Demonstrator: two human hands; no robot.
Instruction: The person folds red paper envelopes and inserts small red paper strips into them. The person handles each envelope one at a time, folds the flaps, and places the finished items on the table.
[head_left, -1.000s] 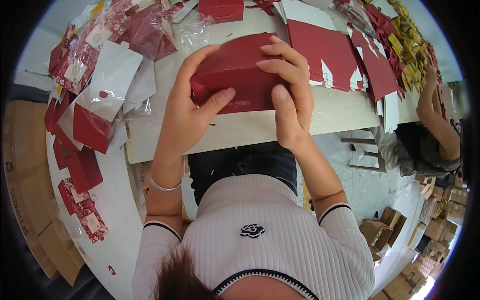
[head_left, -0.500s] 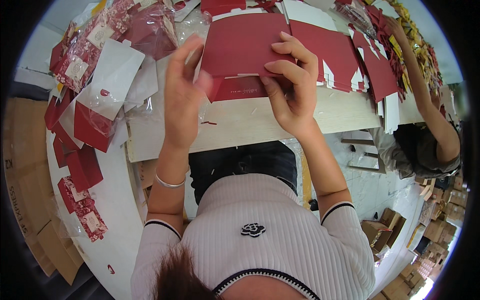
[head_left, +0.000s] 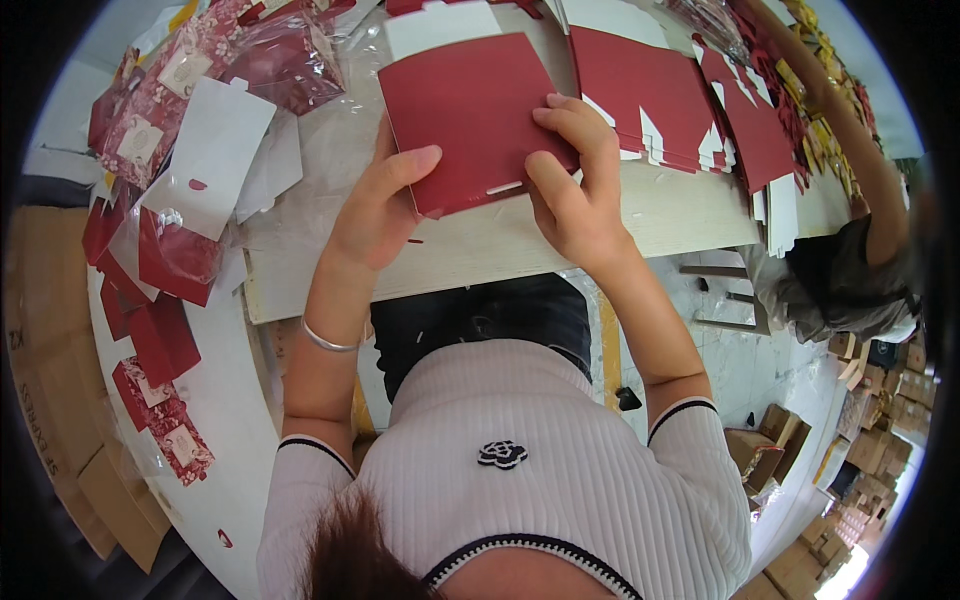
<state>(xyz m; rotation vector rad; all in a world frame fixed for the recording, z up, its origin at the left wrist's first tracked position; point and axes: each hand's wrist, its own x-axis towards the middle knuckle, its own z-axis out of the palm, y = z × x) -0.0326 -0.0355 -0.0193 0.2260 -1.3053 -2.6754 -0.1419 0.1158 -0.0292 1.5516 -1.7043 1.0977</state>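
Between my two hands is a red cardboard box (head_left: 465, 115), tilted, with a white flap (head_left: 440, 30) standing out at its far edge and a small pale slot along its near edge. My left hand (head_left: 375, 205) grips its left side, thumb on top and the other fingers hidden underneath. With bent fingers, my right hand (head_left: 580, 185) holds the lower right corner. Just right of the box lies a stack of flat red and white box blanks (head_left: 650, 95).
Plastic-wrapped red patterned packages (head_left: 175, 80) and a white card sheet (head_left: 210, 155) crowd the left. Red boxes (head_left: 165, 340) lie on the white side table. More red blanks (head_left: 750, 130) lie to the right, near another person's arm (head_left: 870, 150). Brown cartons (head_left: 780, 440) stand on the floor.
My left hand, raised and apart from the box before, now clasps its left side. The box has tilted and come slightly left, its white far flap now showing. The other person's arm has shifted.
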